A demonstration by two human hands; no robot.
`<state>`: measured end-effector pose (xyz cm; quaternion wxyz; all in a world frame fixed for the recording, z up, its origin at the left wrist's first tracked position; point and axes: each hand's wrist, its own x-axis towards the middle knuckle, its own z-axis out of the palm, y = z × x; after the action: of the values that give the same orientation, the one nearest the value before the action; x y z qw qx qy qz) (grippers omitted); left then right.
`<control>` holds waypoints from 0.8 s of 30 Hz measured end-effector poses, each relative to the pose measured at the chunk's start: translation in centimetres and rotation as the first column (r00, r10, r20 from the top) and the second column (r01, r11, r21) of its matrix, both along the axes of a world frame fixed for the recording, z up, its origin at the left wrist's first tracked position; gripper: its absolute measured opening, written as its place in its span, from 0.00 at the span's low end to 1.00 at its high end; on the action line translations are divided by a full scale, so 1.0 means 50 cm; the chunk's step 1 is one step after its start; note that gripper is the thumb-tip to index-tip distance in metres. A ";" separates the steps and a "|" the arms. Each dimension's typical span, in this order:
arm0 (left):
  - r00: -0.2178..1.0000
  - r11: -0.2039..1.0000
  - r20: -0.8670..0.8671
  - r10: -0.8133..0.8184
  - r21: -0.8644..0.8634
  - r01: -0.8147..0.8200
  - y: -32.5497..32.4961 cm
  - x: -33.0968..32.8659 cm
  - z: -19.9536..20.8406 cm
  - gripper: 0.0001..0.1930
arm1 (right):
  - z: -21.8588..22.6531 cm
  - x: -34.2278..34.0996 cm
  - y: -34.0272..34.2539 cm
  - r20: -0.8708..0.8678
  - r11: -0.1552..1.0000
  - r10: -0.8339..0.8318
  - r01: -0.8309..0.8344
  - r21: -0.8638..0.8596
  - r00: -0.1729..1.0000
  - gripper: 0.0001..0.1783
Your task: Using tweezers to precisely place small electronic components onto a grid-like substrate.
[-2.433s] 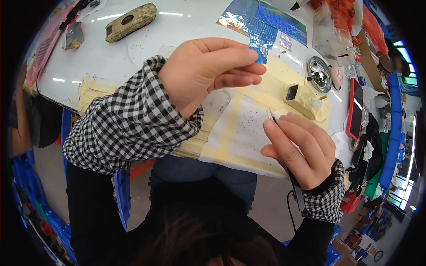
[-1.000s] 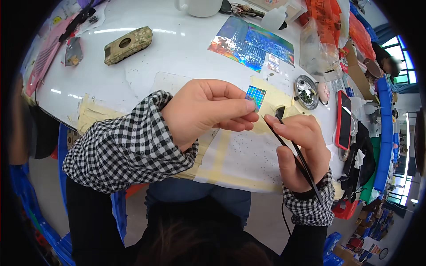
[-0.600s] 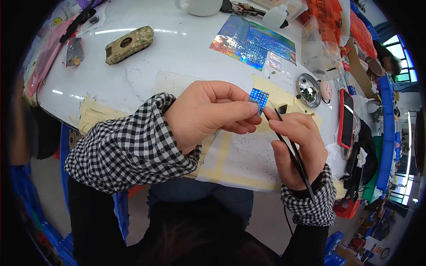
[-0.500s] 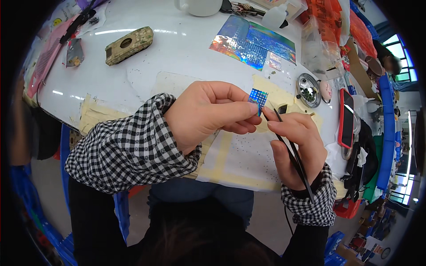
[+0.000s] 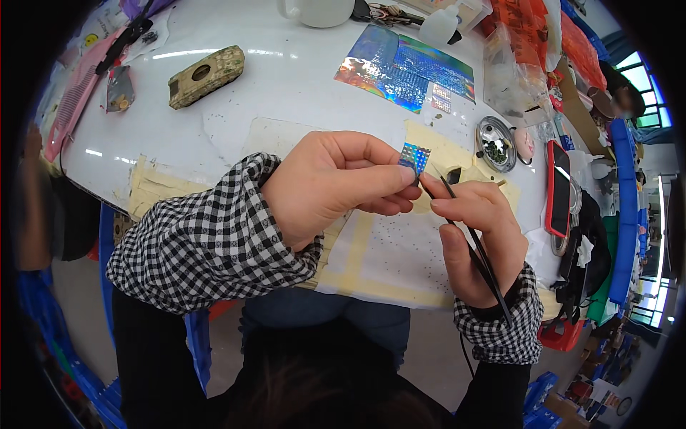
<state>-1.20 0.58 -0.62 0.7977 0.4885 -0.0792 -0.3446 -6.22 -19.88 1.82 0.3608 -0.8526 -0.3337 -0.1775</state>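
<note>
Between its thumb and fingers, my left hand [image 5: 343,171] pinches a small shiny holographic sheet [image 5: 416,154] patterned with rows of dots. Close beside it, my right hand [image 5: 486,225] grips black tweezers [image 5: 477,250] that lie across the palm. The tweezer tips are near the sheet's lower edge; I cannot tell if they touch it. Under both hands lies white paper [image 5: 389,250] speckled with tiny dark bits, with strips of yellowish tape [image 5: 350,250] on it.
Farther off are a camouflage-patterned model hull [image 5: 206,77] and larger holographic sheets [image 5: 407,68]. To the right stand a round metal dish [image 5: 495,145] with dark green pieces, a red-cased phone [image 5: 559,188] and plastic bags [image 5: 511,79]. A white bottle [image 5: 439,27] sits at the back.
The small sheet has tilted slightly, so its reflected colours differ. Both hands keep nearly the same place and hold, and the tweezers' rear end has shifted a little.
</note>
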 end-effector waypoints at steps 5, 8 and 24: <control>1.000 1.000 -0.011 0.002 0.005 -0.002 0.000 -0.001 0.003 0.08 | 0.001 0.000 -0.002 -0.006 1.000 0.007 -0.007 0.024 1.000 0.14; 1.000 1.000 -0.015 0.004 -0.001 -0.004 0.001 0.000 0.002 0.08 | -0.001 0.002 -0.001 -0.003 1.000 0.006 -0.006 0.026 1.000 0.13; 1.000 1.000 0.007 0.003 -0.013 -0.003 -0.002 0.000 -0.002 0.08 | 0.003 0.001 0.002 -0.003 1.000 0.000 0.001 0.018 1.000 0.12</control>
<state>-1.22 0.48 -0.73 0.8010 0.4846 -0.0834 -0.3414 -6.16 -19.79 1.96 0.3687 -0.8497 -0.3315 -0.1794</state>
